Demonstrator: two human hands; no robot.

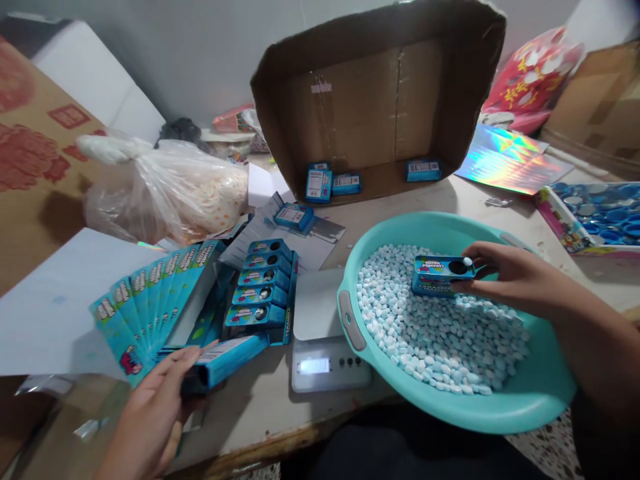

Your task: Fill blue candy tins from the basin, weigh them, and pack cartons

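Note:
My right hand [495, 270] is over a turquoise basin [455, 223], its fingers closed on the end of a small blue candy box [433, 283] with a round hole in its top. A pale candy [467, 262] shows at the fingertips beside that hole. Pale blue and white candies [400, 333] lie heaped under the box. At the lower left, my left hand [163, 393] grips a longer blue carton [233, 360], tilted, with its dark end towards me. Just beyond it, several small candy boxes [257, 293] stand in a row in a blue tray.
A digital scale [330, 377] with a lit display sits left of the basin. Flat blue cartons [150, 300] are fanned out at left. Behind stands an open cardboard box [370, 113] with several small boxes inside. A tray of blue lids [595, 213] is at right, a plastic bag [175, 187] at left.

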